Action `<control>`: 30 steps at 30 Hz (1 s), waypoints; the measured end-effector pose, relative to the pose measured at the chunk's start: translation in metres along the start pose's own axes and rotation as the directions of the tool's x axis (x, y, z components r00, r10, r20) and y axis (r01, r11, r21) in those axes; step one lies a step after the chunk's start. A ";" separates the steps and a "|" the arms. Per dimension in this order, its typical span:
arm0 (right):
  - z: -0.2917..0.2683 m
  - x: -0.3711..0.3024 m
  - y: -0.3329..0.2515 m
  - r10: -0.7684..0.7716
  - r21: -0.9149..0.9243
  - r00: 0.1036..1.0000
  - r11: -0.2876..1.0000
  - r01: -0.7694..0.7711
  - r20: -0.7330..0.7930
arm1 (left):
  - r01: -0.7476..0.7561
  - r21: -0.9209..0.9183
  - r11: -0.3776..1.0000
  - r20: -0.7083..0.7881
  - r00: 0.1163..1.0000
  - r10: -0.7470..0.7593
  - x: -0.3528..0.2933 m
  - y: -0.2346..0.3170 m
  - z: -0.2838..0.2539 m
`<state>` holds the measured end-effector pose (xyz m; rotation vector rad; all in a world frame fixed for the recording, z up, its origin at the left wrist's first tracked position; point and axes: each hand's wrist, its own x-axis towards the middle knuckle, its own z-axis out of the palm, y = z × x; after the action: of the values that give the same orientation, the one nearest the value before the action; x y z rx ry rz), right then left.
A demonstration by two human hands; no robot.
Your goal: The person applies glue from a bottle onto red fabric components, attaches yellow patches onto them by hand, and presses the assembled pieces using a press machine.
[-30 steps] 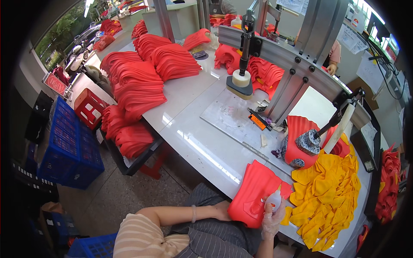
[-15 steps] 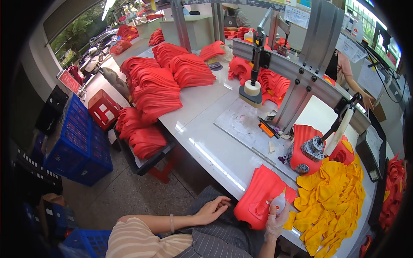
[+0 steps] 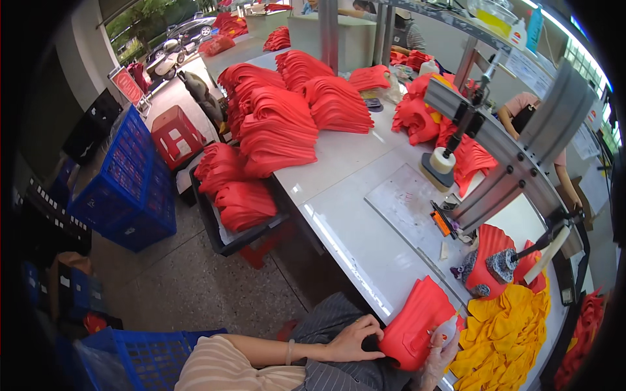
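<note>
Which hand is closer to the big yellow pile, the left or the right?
Right. The right hand, holding the white bottle, is just left of the yellow pile. The left hand is farther away, by the left edge of the red piece.

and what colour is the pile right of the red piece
The pile is deep yellow, almost orange; it shows in the head view.

open tabletop (image 3: 345, 189) beyond red piece (image 3: 415, 319), yellow pile (image 3: 505, 339) blocking right

Two foreground hands (image 3: 355, 340) — one held bottle (image 3: 448, 331), one yellow heap (image 3: 505, 335)
</note>
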<state>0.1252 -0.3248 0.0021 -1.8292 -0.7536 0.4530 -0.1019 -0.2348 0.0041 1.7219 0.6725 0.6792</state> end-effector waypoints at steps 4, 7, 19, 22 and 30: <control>0.005 -0.003 -0.021 0.111 0.157 0.994 0.981 -0.111 0.008 | 0.162 -0.097 0.982 0.068 0.985 -0.156 0.003 0.006 -0.005; 0.004 -0.003 -0.019 0.134 0.186 0.991 0.973 -0.133 0.009 | 0.101 -0.055 0.993 0.027 0.995 -0.100 0.005 0.004 -0.004; 0.009 -0.006 -0.022 0.151 0.133 0.988 0.980 -0.146 -0.025 | -0.095 0.272 0.958 0.075 0.994 0.077 -0.003 0.005 -0.007; 0.011 -0.008 -0.020 0.141 0.093 0.989 0.986 -0.137 -0.045 | -0.079 0.258 0.963 0.069 0.996 0.064 -0.004 0.002 0.002; 0.010 -0.007 -0.017 0.129 0.138 0.991 0.983 -0.124 -0.027 | -0.036 0.224 0.974 0.125 0.992 0.008 -0.002 0.010 -0.002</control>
<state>0.1086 -0.3188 0.0143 -1.7585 -0.5698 0.5392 -0.1043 -0.2373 0.0140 1.9658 0.6651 0.5213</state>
